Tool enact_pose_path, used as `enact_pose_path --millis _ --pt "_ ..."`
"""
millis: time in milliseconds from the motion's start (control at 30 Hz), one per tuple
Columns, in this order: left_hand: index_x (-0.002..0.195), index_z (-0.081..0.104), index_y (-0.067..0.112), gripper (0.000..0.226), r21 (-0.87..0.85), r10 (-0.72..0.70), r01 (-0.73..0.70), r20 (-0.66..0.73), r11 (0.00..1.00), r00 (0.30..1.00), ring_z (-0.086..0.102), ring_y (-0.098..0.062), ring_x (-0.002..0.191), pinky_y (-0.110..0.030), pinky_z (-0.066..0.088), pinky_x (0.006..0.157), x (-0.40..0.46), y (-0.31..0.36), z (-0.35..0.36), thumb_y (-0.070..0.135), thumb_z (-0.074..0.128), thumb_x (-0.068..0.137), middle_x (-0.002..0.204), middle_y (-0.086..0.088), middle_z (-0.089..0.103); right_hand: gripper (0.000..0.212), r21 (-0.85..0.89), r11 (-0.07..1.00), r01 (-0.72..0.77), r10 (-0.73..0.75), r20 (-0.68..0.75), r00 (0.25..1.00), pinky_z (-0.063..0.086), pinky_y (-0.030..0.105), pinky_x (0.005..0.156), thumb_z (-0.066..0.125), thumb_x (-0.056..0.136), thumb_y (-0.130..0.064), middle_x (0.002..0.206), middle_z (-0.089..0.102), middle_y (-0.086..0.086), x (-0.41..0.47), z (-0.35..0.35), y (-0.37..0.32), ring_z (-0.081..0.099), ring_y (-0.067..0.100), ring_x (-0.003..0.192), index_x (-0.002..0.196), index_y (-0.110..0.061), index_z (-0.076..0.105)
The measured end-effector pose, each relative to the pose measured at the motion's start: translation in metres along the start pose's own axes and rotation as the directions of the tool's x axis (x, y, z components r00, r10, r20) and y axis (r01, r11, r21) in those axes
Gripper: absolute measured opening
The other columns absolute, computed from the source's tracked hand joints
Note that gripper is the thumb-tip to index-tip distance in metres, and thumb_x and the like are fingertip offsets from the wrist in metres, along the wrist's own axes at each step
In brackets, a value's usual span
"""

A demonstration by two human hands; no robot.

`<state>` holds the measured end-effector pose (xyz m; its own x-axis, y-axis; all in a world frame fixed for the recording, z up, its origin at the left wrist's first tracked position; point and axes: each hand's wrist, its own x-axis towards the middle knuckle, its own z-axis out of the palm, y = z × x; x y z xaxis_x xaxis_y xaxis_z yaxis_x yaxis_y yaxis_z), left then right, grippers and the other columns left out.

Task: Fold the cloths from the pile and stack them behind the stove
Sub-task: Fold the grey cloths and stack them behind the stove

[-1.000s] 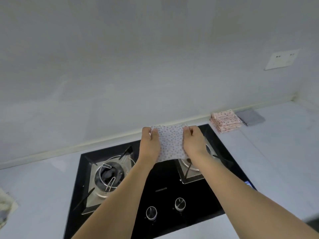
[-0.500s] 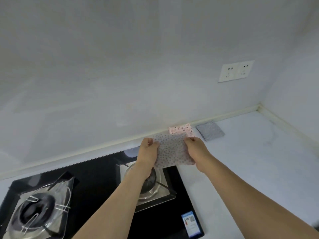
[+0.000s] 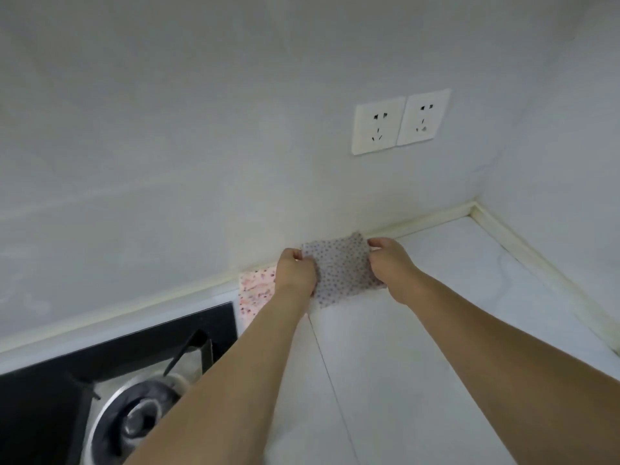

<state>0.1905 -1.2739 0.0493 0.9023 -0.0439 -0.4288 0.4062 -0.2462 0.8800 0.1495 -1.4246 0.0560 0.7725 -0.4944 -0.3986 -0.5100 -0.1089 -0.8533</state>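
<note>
Two hands' fingers (image 3: 295,255) pinch the folded dotted cloth's (image 3: 342,268) edges.

Matt dotted cloth (image 3: 342,266), glossy black stove (image 3: 117,357), smooth countertop (image 3: 436,330)

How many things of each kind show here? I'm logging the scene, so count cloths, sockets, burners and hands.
Cloths: 2, a grey dotted cloth held by both hands, and a pink patterned cloth on the counter
Wall sockets: 2, left socket and right socket
Stove burners: 1, burner
Hands: 2, left hand and right hand
Total: 7
</note>
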Motion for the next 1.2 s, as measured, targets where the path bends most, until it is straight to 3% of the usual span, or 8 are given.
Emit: enact_pose_path --millis 67,167,467,800,867,933,1100,1200 --pt "0.080 0.044 0.019 0.017 0.037 0.000 0.002 -0.046 0.999 0.999 0.051 -0.021 0.060 -0.034 0.049 0.057 0.026 -0.003 0.028 0.011 0.047 0.095 0.073 -0.009 0.056 0.038 -0.021 1.000 0.010 -0.010 0.003 1.000 0.054 0.033 0.077 0.041 0.094 -0.005 0.114 0.062 0.007 0.035 -0.006 0.008 0.061 0.025 0.096 0.128 -0.013 0.054" --pt "0.083 0.046 0.018 0.012 0.149 -0.011 0.025 -0.096 0.989 0.995 0.061 -0.027 0.079 -0.045 0.057 0.078 0.062 -0.019 0.060 0.014 0.048 0.094 0.083 -0.012 0.060 0.040 -0.094 0.995 0.038 -0.036 0.023 0.999 0.048 0.027 0.065 0.039 0.094 -0.005 0.113 0.061 0.006 0.074 -0.008 0.026 0.058 0.021 0.087 0.129 -0.014 0.054" --pt "0.106 0.046 0.014 0.012 0.340 0.000 0.060 -0.173 0.938 0.985 0.055 -0.028 0.094 -0.029 0.040 0.079 0.097 -0.058 0.096 0.011 0.040 0.097 0.094 -0.009 0.054 0.037 -0.391 0.912 0.123 -0.112 0.050 0.992 0.049 0.041 0.090 0.040 0.090 -0.006 0.117 0.062 0.012 0.124 0.005 0.080 0.058 0.031 0.106 0.121 -0.010 0.060" --pt "0.133 0.041 0.005 0.038 0.459 -0.055 0.170 -0.253 0.872 0.966 0.054 -0.037 0.115 -0.041 0.045 0.091 0.087 -0.052 0.091 0.015 0.037 0.097 0.127 -0.018 0.056 0.024 -0.357 0.930 0.093 -0.072 0.071 0.995 0.048 0.035 0.075 0.041 0.087 -0.003 0.104 0.058 0.015 0.118 0.020 0.082 0.057 0.031 0.091 0.100 -0.006 0.060" --pt "0.135 0.040 0.005 0.040 0.454 -0.016 0.136 -0.259 0.881 0.966 0.051 -0.035 0.118 -0.042 0.044 0.094 0.075 -0.044 0.089 0.014 0.038 0.096 0.134 -0.016 0.049 0.013 -0.350 0.934 0.073 -0.052 0.068 0.996 0.041 0.029 0.065 0.041 0.089 -0.003 0.098 0.053 0.012 0.110 0.013 0.076 0.052 0.027 0.082 0.087 -0.010 0.052" --pt "0.134 0.040 0.006 0.039 0.474 0.068 0.059 -0.246 0.879 0.967 0.048 -0.034 0.121 -0.045 0.042 0.098 0.058 -0.039 0.085 0.012 0.038 0.095 0.139 -0.015 0.042 0.009 -0.368 0.928 0.065 -0.040 0.075 0.996 0.038 0.027 0.066 0.041 0.091 -0.005 0.101 0.051 0.012 0.098 0.006 0.069 0.051 0.027 0.085 0.093 -0.011 0.048" --pt "0.137 0.038 0.011 0.041 0.614 0.319 -0.192 -0.103 0.765 0.942 0.043 -0.029 0.125 -0.041 0.039 0.101 0.007 -0.040 0.056 0.011 0.040 0.096 0.141 -0.011 0.041 0.047 -0.436 0.885 0.161 -0.132 0.097 0.987 0.045 0.039 0.093 0.043 0.091 -0.008 0.131 0.046 0.014 0.047 -0.002 0.046 0.049 0.032 0.119 0.137 -0.005 0.042" --pt "0.134 0.045 0.009 0.039 0.689 0.495 -0.368 0.015 0.624 0.869 0.041 -0.026 0.125 -0.034 0.037 0.103 -0.022 -0.039 0.026 0.009 0.042 0.095 0.136 -0.009 0.045 0.052 -0.484 0.839 0.250 -0.247 0.071 0.966 0.036 0.040 0.106 0.044 0.091 -0.007 0.140 0.043 0.014 0.006 0.004 0.033 0.040 0.031 0.128 0.143 -0.005 0.038"
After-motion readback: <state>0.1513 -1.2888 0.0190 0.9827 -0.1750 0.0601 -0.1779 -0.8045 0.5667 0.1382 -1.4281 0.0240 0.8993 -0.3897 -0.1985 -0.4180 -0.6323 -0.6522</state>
